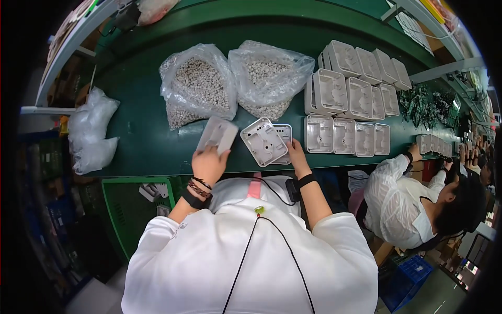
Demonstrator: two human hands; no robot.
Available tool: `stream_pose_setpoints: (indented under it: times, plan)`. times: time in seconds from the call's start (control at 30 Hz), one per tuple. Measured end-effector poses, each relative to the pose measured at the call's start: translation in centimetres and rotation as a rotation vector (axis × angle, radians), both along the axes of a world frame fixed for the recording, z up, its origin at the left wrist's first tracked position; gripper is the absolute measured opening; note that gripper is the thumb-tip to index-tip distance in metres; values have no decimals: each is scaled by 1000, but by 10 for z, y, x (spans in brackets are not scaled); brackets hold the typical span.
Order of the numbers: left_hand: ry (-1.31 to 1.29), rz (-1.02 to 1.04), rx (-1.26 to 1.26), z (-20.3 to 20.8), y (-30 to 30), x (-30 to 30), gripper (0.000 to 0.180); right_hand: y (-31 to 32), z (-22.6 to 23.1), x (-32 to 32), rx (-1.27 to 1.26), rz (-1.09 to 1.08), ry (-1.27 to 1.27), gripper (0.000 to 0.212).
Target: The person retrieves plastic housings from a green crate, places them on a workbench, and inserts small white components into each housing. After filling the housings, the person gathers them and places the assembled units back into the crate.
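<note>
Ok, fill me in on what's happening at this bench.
The person's left hand holds a pale plastic piece, slightly blurred. The right hand is at the right edge of two overlapping shells. Beyond are two open bags of small pale parts; rows of trays stand to the right.

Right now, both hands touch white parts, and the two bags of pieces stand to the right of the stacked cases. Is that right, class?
No: the head view shows the two bags of pieces to the left of the stacked cases. Both hands do touch white parts.
</note>
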State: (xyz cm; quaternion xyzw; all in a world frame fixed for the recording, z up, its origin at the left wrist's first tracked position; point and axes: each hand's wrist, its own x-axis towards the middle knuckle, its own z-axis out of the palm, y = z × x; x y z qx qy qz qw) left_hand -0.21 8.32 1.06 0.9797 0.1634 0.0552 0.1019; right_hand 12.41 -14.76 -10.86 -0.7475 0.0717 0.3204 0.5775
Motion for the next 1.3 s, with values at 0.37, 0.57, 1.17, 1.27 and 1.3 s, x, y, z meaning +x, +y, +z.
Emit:
stream_pose_setpoints:
  times: [0.37,0.57,1.17,1.27,1.3]
  plan:
    - [339,141,-87,-54,8,13,39,42,75,3,-524,522,-807,44]
    - [423,206,2,-73,37,-21,35,78,97,-13,-628,772,-780,47]
    - [71,187,-124,-84,-14,4,21,64,46,-7,-764,869,-891,30]
    - [154,301,-312,-77,-17,11,21,75,46,3,-821,903,-702,23]
    - [137,305,-350,-83,-19,8,21,71,44,12,-841,1001,-760,25]
